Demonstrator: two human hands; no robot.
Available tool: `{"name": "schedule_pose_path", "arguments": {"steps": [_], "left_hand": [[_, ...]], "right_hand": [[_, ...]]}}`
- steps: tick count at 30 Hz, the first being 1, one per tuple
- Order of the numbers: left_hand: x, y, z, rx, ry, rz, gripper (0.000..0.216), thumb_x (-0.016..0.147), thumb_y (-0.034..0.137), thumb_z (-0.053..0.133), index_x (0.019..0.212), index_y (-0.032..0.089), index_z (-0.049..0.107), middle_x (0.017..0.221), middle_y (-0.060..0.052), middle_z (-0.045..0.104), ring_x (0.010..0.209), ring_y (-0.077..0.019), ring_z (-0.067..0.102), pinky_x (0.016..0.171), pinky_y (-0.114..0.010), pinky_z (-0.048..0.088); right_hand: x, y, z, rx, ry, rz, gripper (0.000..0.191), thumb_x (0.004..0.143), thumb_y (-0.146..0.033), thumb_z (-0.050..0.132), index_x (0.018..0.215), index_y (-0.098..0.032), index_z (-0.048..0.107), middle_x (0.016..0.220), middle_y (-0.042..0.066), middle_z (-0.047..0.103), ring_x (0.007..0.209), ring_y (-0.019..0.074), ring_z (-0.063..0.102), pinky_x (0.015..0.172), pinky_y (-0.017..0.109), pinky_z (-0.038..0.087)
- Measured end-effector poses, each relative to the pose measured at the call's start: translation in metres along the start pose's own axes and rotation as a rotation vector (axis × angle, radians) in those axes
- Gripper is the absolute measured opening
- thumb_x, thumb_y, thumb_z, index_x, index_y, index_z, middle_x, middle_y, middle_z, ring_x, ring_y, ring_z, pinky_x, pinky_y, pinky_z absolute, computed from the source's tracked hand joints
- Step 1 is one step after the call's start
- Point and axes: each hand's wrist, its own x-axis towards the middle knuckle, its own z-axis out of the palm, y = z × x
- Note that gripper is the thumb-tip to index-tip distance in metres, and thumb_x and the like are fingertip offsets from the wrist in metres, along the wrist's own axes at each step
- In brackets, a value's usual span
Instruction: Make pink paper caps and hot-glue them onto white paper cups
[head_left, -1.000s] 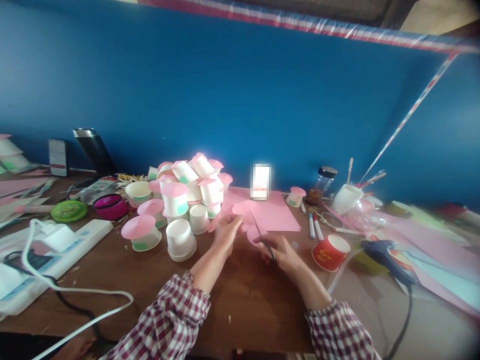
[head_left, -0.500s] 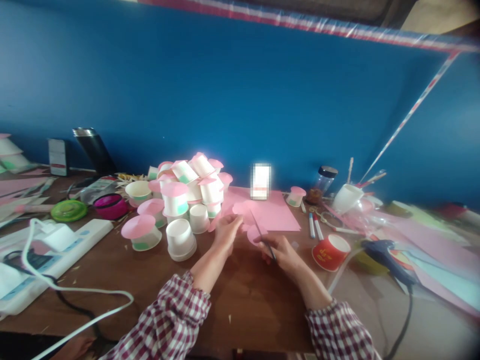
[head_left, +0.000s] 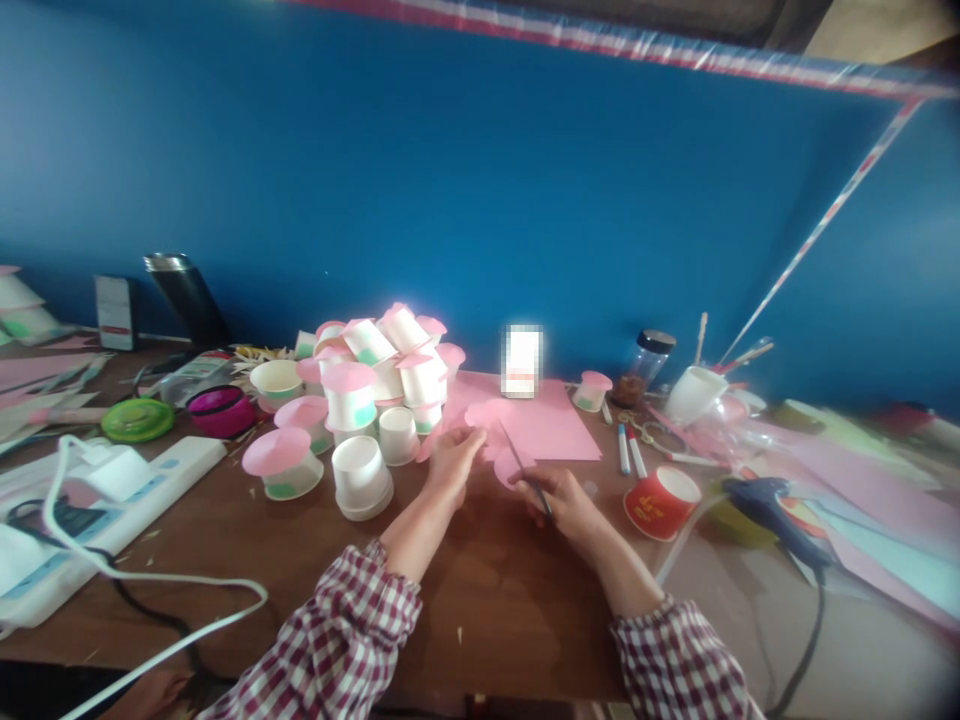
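My left hand (head_left: 450,460) pinches a piece of pink paper (head_left: 486,420) just above the brown table (head_left: 480,590). My right hand (head_left: 562,500) is closed on a pair of scissors (head_left: 521,465), whose blades point up and left into the pink paper. A larger pink sheet (head_left: 540,425) lies flat behind both hands. Left of my left hand stands a pile of white paper cups with pink paper tops (head_left: 375,375), and a stack of plain white cups (head_left: 362,478) sits closest to it.
A red paper cup (head_left: 661,503) and a blue glue gun (head_left: 772,505) lie right of my right hand. Markers (head_left: 628,452), a jar (head_left: 645,368) and a white cup of sticks (head_left: 694,395) stand behind. A white power strip with cable (head_left: 112,500) lies at left.
Almost nothing differs; the hands, paper and scissors hold nearly the same place, with the view shifted very slightly.
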Motion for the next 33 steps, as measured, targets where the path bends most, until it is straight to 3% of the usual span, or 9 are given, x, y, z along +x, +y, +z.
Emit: {"name": "schedule_pose_path", "arguments": {"steps": [8,11,14,20,24,27,30,33], "left_hand": [[0.002,-0.002,-0.002,0.017,-0.008,0.014,0.025,0.06,0.034,0.072,0.064,0.012,0.061,0.057,0.0,0.057,0.051,-0.0073,0.052,0.049,-0.019,0.04],[0.004,-0.001,-0.002,0.047,0.02,0.044,0.025,0.061,0.035,0.071,0.065,0.012,0.062,0.057,0.001,0.056,0.05,-0.0067,0.05,0.048,-0.018,0.04],[0.006,0.002,-0.003,0.082,0.065,0.083,0.025,0.063,0.036,0.069,0.072,0.013,0.064,0.061,0.0,0.058,0.054,-0.0077,0.053,0.051,-0.019,0.043],[0.012,-0.001,-0.007,0.2,0.101,0.139,0.024,0.064,0.033,0.068,0.072,0.01,0.065,0.061,-0.004,0.061,0.051,-0.01,0.054,0.047,-0.02,0.042],[0.014,-0.002,-0.009,0.236,0.094,0.172,0.035,0.067,0.033,0.069,0.095,0.011,0.064,0.075,-0.008,0.066,0.057,-0.0134,0.059,0.055,-0.026,0.048],[0.007,-0.003,-0.008,0.493,0.1,0.41,0.038,0.071,0.03,0.067,0.105,0.015,0.061,0.099,-0.011,0.066,0.072,-0.0165,0.062,0.071,-0.031,0.05],[-0.005,-0.009,-0.003,1.03,-0.097,0.65,0.025,0.082,0.028,0.053,0.103,0.017,0.062,0.105,-0.011,0.065,0.085,-0.0205,0.062,0.081,-0.035,0.047],[-0.017,-0.015,0.005,1.369,-0.383,0.654,0.022,0.082,0.029,0.054,0.096,0.017,0.065,0.099,-0.011,0.067,0.096,-0.0264,0.059,0.085,-0.039,0.044]], "right_hand": [[0.0,0.007,0.001,0.044,-0.003,0.058,0.037,0.078,-0.043,0.063,0.097,-0.012,0.067,0.05,-0.005,0.048,0.043,0.0081,0.043,0.044,0.022,0.036],[-0.003,0.01,-0.008,0.129,-0.05,0.061,0.042,0.074,-0.039,0.067,0.108,-0.014,0.062,0.059,-0.002,0.056,0.052,0.0105,0.052,0.051,0.024,0.041],[-0.003,0.009,-0.019,0.138,-0.034,0.064,0.044,0.07,-0.037,0.071,0.105,-0.013,0.061,0.061,-0.001,0.058,0.055,0.0113,0.053,0.053,0.025,0.041],[0.009,0.01,-0.023,0.26,0.326,0.018,0.042,0.071,-0.048,0.069,0.092,-0.013,0.063,0.054,-0.003,0.052,0.048,0.0091,0.046,0.046,0.022,0.034],[0.014,0.015,-0.018,0.323,0.447,0.031,0.041,0.067,-0.051,0.071,0.081,-0.014,0.062,0.053,-0.003,0.051,0.046,0.0082,0.046,0.041,0.019,0.029],[0.015,0.016,-0.017,0.385,0.496,0.063,0.043,0.063,-0.052,0.073,0.079,-0.014,0.06,0.053,-0.004,0.051,0.046,0.0084,0.047,0.042,0.02,0.033],[0.013,0.013,-0.017,0.412,0.513,0.055,0.045,0.061,-0.054,0.073,0.079,-0.015,0.06,0.054,-0.004,0.052,0.046,0.0086,0.047,0.046,0.021,0.038],[0.012,0.011,-0.016,0.363,0.504,0.022,0.046,0.061,-0.057,0.072,0.076,-0.015,0.06,0.055,-0.002,0.054,0.048,0.0098,0.049,0.045,0.021,0.038]]}}
